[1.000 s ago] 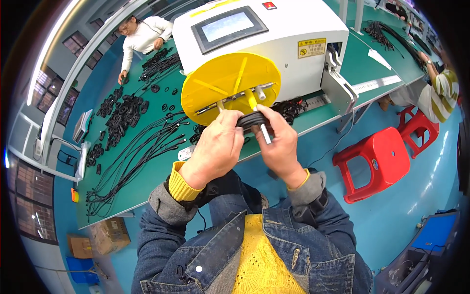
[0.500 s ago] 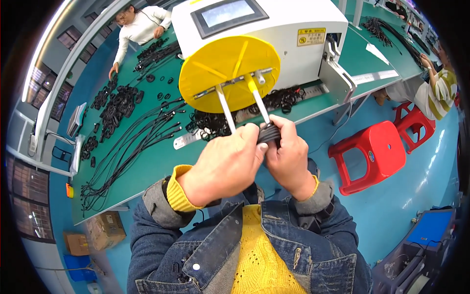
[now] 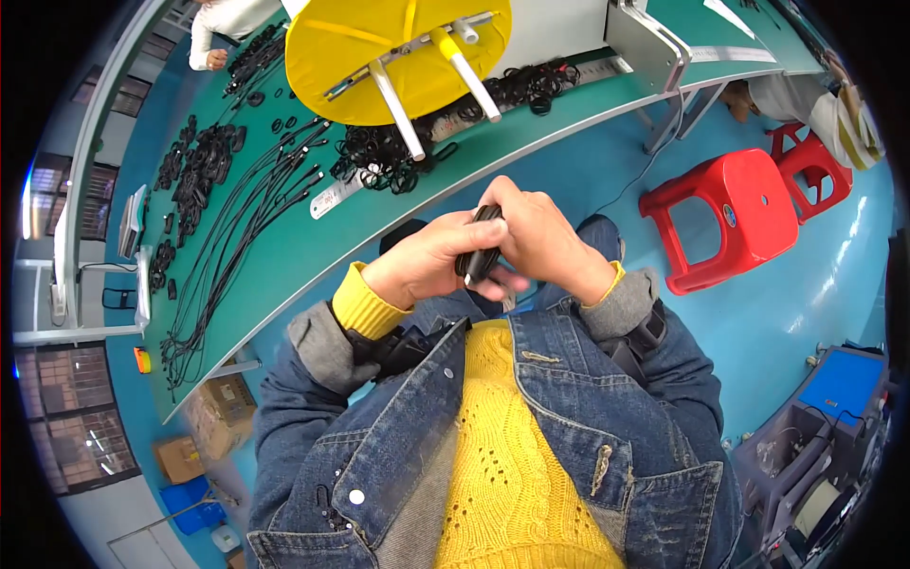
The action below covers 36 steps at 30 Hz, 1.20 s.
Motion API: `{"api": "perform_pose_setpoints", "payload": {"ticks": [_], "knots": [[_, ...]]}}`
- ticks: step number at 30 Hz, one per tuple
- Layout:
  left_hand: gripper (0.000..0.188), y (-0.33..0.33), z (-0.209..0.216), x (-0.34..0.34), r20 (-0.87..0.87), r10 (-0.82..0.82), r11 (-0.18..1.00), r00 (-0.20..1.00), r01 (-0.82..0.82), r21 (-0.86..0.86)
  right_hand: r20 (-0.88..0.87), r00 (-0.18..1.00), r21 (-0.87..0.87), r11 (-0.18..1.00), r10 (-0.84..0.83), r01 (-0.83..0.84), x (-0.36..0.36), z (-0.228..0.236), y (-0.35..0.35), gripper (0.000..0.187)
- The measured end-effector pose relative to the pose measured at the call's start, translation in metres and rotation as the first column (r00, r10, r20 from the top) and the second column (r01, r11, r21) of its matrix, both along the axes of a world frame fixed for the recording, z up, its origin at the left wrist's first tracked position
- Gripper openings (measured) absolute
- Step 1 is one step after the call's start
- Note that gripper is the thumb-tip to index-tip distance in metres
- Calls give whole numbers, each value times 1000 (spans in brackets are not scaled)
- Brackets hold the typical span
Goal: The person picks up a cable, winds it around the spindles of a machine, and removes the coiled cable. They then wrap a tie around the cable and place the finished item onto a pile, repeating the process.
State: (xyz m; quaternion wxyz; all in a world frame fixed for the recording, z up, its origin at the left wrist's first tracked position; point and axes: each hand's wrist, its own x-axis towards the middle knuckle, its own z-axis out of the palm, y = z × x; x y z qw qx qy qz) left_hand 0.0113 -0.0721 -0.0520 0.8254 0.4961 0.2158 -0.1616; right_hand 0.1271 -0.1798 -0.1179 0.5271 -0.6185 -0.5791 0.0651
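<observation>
A small coiled bundle of black cable [image 3: 481,243] is gripped between both of my hands, in front of my chest. My left hand [image 3: 438,250] clasps it from the left, thumb across its top. From the right, my right hand [image 3: 531,226] wraps its fingers about the coil's upper part. A light-coloured tip shows at the bundle's lower end. Beyond my hands stands a winding machine with a yellow disc [image 3: 379,66], from which two metal rods [image 3: 400,116] stick out. Nothing is wound on these rods.
On the green table [image 3: 284,242] lie straight black cables [image 3: 242,247], a pile of coiled cables [image 3: 204,161] and loose black bands [image 3: 384,156] beneath the disc. Red stools [image 3: 749,213] stand at the right. Co-workers sit at the far left and far right.
Both hands have drawn back from the rod ends toward my chest, bringing the cable bundle with them. The bundle has turned more upright, and the view has tipped downward.
</observation>
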Motion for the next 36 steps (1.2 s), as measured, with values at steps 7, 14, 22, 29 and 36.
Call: {"api": "perform_pose_setpoints", "payload": {"ticks": [7,14,22,29,36], "knots": [[39,19,-12,4,-325,-182,982,928,185,-21,257,963,-300,954,79,2,1,-9,-2,18],[39,28,-39,1,-328,-340,933,881,359,-4,419,888,-384,923,188,-14,3,2,1,19],[34,7,-45,-1,6,-220,787,975,174,592,-326,944,-94,991,59,-94,-6,-27,8,20],[28,31,-54,0,-383,-339,940,859,321,-111,31,999,-280,960,18,-8,-13,-48,3,16],[27,23,-79,-7,-117,-321,918,940,339,207,-150,989,-245,969,-16,-21,-14,-47,8,15]]}}
